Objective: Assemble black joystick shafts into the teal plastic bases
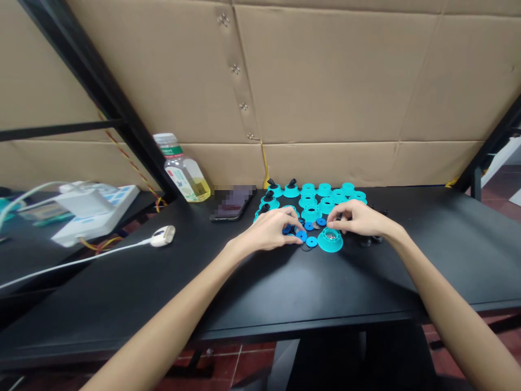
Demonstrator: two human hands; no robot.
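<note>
The left hand (pixel 271 228) and right hand (pixel 358 218) reach in from the bottom edge, over a black desk (pixel 122 309) set against a cardboard wall (pixel 325 81). Teal plastic bases (pixel 311 213) stand in a cluster between and beyond the hands, a few with black knobs on top. Left fingers (pixel 290 239) curl down, tips touching or just beside a blue washer (pixel 302 235); can't tell if they grip it. Right fingers (pixel 334 218) bunch together just beside another blue washer (pixel 321 221); can't tell if they hold anything. A teal cup (pixel 330 241) sits just below the right fingers. Further left lie a plastic bottle (pixel 183 169) and a phone (pixel 230 209).
</note>
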